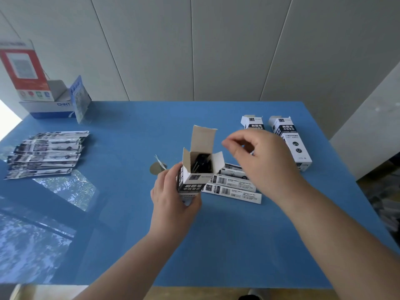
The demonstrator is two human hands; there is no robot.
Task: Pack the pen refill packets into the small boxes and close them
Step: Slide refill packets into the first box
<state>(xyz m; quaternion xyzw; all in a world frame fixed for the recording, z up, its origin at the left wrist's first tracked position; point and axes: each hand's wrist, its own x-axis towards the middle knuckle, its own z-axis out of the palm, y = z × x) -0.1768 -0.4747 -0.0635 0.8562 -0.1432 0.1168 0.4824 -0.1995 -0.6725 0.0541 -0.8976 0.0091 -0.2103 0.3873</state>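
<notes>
Near the middle of the blue surface (216,245), the left hand (173,200) grips an upright small box (195,169) around its lower half, its top flaps open and dark refills showing inside. Just right of it, the right hand (259,156) hovers empty, fingers loosely curled. Thin card like this probably crushes easily, so holding the side walls low looks wise. More packets (45,154) lie far left; flat packets (234,187) rest right of the box.

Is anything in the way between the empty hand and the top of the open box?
Nothing visible. The right hand hovers just right of the open box, which the left hand holds upright. Its tall top flap and side flaps stand open, with only air between.
</notes>
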